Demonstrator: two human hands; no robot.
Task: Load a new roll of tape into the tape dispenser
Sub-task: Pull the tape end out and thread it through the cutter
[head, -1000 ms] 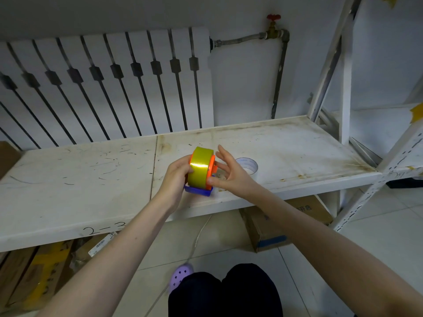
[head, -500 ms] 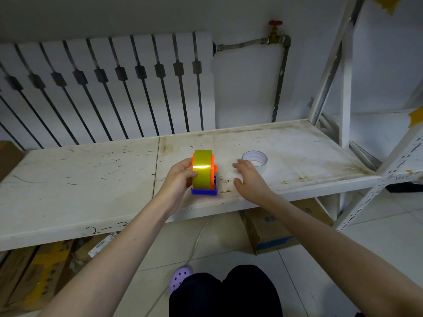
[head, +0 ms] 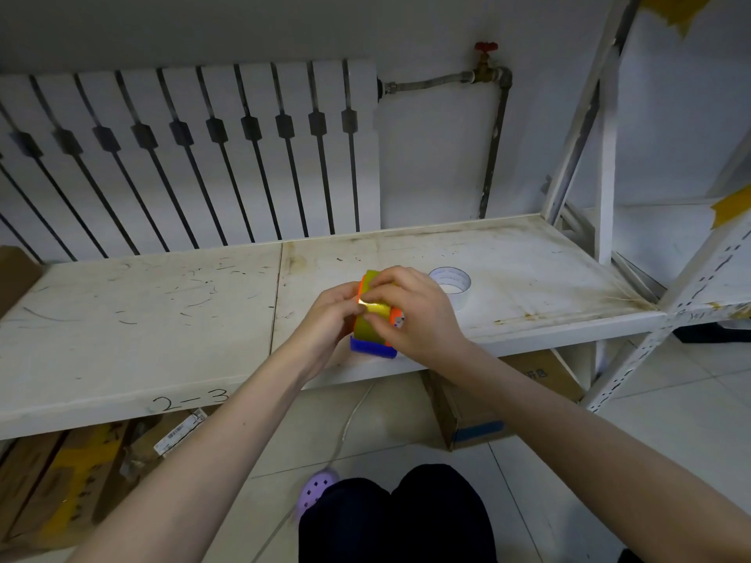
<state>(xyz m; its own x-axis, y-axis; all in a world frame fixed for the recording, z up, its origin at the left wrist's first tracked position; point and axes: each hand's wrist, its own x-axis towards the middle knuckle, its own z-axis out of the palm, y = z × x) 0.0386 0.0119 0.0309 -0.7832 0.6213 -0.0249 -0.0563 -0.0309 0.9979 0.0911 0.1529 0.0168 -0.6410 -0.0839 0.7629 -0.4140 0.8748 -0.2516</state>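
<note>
At the shelf's [head: 508, 286] front edge the dispenser [head: 373, 346] stands with the yellow roll [head: 370, 326] already seated. Your left hand [head: 331, 314] grasps its side; your right hand [head: 414, 314] pinches at the roll's top. Brace firmly and pick for the tape's free end, probably the step now. The white roll [head: 451, 280] lies just behind, clear of your work.

Occluded and cropped regions at the shelf front.
Tape dispenser [head: 372, 346] largely covered by the left hand [head: 330, 314] and right hand [head: 414, 314], with only its blue base and orange flange edges exposed; free end of the yellow tape roll [head: 369, 325] concealed under the fingertips [head: 372, 296]. White tape ring [head: 451, 280] partly masked by the right hand. Cardboard boxes [head: 61, 481] below cropped at the left edge.
</note>
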